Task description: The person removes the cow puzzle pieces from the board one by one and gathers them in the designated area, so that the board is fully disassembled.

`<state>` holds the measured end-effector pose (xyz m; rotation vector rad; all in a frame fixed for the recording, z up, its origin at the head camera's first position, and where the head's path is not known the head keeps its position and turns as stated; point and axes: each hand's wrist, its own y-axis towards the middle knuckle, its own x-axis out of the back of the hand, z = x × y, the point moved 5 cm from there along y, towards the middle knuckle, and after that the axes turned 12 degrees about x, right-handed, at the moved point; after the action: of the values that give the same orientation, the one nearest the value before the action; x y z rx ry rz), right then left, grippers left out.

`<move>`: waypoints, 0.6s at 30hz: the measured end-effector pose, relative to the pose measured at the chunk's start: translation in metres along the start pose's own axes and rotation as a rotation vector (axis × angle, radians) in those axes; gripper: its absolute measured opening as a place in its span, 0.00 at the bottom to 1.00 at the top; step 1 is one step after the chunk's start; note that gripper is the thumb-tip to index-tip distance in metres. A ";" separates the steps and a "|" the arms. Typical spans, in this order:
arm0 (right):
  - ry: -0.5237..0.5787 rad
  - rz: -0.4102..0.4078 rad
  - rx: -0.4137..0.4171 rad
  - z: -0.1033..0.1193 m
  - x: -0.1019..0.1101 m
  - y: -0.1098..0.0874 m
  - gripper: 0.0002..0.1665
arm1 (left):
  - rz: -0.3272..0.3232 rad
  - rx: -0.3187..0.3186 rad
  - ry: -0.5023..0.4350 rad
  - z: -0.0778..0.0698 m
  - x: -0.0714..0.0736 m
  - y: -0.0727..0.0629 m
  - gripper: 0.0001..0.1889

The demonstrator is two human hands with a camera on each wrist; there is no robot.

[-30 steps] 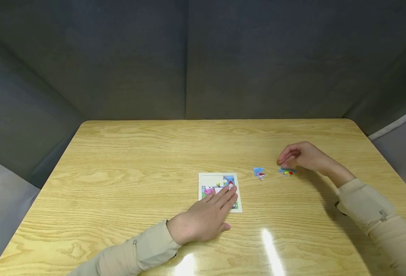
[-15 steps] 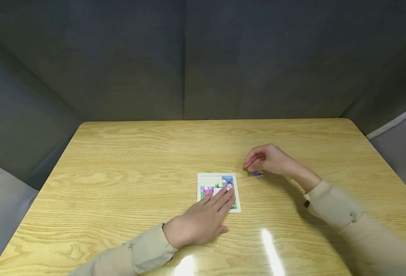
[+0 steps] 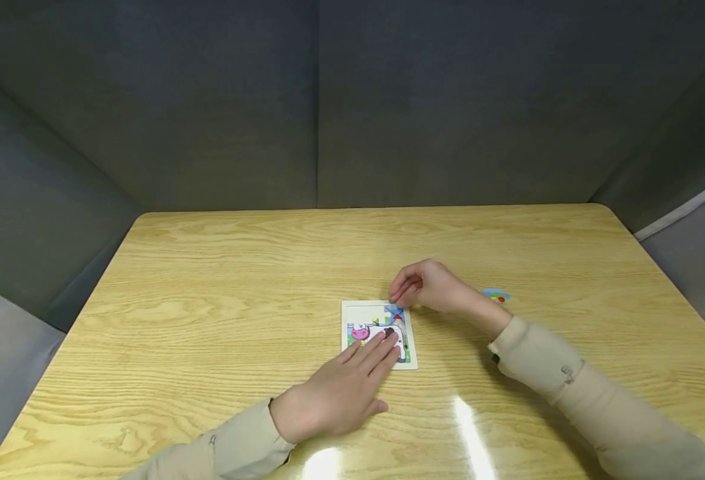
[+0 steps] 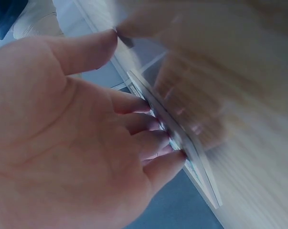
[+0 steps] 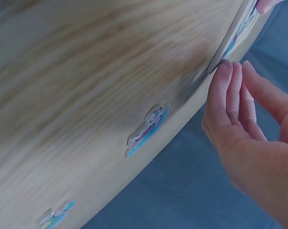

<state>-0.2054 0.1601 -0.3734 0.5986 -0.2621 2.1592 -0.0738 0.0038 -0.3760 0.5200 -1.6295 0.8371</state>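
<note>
A small square jigsaw puzzle tray with a white rim lies on the table, showing a cow and a windmill. Its upper left part is pale and bare of picture. My left hand rests on the lower part with outstretched fingers; the left wrist view shows its fingertips on the tray's face. At the upper right corner is my right hand, fingers gently bent, thumb apart from them, no piece visible between. In the right wrist view, its fingertips are at the tray's edge; whether they touch is unclear.
Two loose puzzle pieces lie right of the tray: a blue one and a farther blue-green one. My right forearm hides the nearer piece in the head view. Dark panels stand behind the wooden table.
My right hand has swept left, from beside the far loose piece, past the nearer one, to the tray's upper right corner. My left hand has slid slightly down and left on the tray.
</note>
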 end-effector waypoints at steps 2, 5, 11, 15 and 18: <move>-0.021 0.002 0.002 0.001 -0.001 0.001 0.06 | 0.001 -0.004 0.000 0.000 0.000 0.000 0.36; -0.053 0.004 0.008 0.003 -0.003 0.001 0.06 | 0.004 -0.004 0.002 0.000 0.000 0.000 0.37; -0.117 0.010 0.046 0.009 -0.007 0.002 0.06 | 0.016 0.004 0.006 0.001 -0.002 0.001 0.37; -0.154 0.014 0.079 0.011 -0.008 0.004 0.07 | 0.022 0.006 -0.001 0.001 -0.003 0.001 0.37; -0.175 0.017 0.099 0.012 -0.009 0.004 0.07 | 0.024 0.004 -0.004 0.001 -0.003 0.002 0.37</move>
<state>-0.2004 0.1467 -0.3669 0.8471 -0.2562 2.1478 -0.0749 0.0038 -0.3795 0.5064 -1.6405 0.8576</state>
